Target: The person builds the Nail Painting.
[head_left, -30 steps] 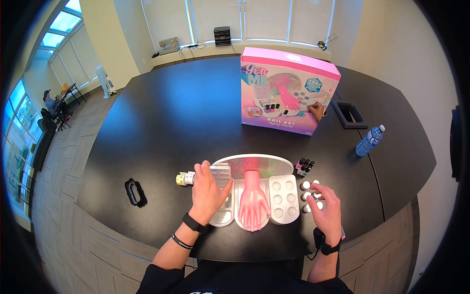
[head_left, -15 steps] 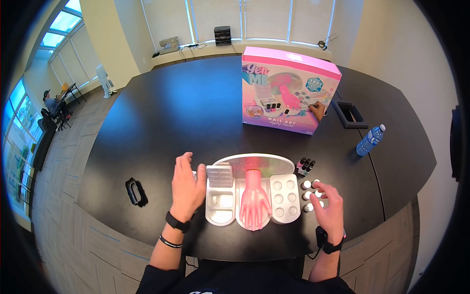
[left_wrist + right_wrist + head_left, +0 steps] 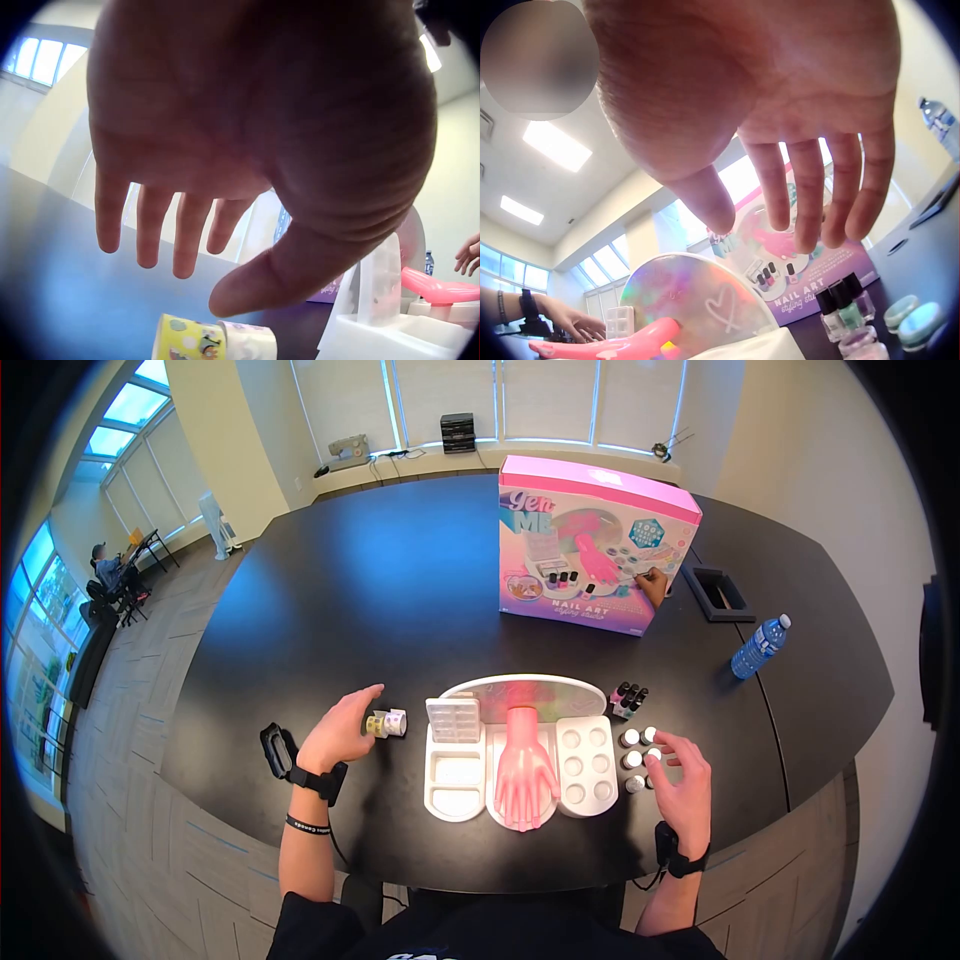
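My left hand [image 3: 338, 730], fingers extended, hovers beside two small sticker rolls, a yellow roll [image 3: 191, 341] and a white roll [image 3: 251, 343], lying on the table. Its thumb [image 3: 255, 281] shows just above them in the left wrist view. My right hand [image 3: 684, 785], fingers relaxed and holding nothing, hovers over several small white-lidded pots [image 3: 632, 760]. Between the hands stands a white nail station with a pink model hand [image 3: 522, 775], an upright clear-lidded compartment [image 3: 455, 720] on its left and a tray of round wells [image 3: 588, 800] on its right.
Nail polish bottles [image 3: 628, 700] with black caps stand behind the pots. Farther back are the pink nail art box [image 3: 590, 550], a black tray [image 3: 718, 596] and a water bottle [image 3: 760, 648]. A black frame-like object [image 3: 275, 750] lies at the left.
My left hand has moved left, away from the station's lidded compartment, to the far side of the sticker rolls, which now show. My right hand has barely shifted.
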The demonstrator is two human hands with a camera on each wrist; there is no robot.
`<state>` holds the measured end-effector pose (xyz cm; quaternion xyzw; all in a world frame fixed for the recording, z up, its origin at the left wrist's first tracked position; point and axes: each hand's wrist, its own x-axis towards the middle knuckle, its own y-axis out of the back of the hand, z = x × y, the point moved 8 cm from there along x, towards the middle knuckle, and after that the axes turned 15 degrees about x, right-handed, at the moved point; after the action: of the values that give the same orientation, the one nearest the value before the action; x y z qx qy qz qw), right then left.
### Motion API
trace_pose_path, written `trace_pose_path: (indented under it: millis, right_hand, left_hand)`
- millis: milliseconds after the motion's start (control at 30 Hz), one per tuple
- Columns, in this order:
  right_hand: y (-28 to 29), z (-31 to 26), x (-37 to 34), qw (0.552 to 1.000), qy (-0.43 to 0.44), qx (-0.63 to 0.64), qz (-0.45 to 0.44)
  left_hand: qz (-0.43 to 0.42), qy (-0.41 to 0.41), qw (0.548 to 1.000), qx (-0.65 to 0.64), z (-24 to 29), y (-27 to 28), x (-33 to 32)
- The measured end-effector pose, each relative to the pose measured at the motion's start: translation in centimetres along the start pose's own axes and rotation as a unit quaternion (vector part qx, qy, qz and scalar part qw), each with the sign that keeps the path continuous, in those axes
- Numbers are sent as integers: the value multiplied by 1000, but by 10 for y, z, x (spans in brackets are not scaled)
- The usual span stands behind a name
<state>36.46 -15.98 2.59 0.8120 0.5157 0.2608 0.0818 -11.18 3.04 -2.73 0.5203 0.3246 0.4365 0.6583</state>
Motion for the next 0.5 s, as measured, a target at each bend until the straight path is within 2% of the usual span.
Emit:
trace_pose_path:
  millis: [33,167,233,500]
  right_hand:
    - [0,0,0,1000,0,-1,2]
    - [0,-3,-1,1000,3,-13,-1]
    - [1,1,-1,1000,2,-8,1]
    - [0,0,-2,1000,3,-7,1]
  left_hand:
    - [-28,4,1000,-5,-4,-5,0]
    - [-43,-7,999,-1,-10,-14,3]
    - [-64,17,998,-13,-11,-17,4]
    - [-19,11,1000,3,-9,-11,5]
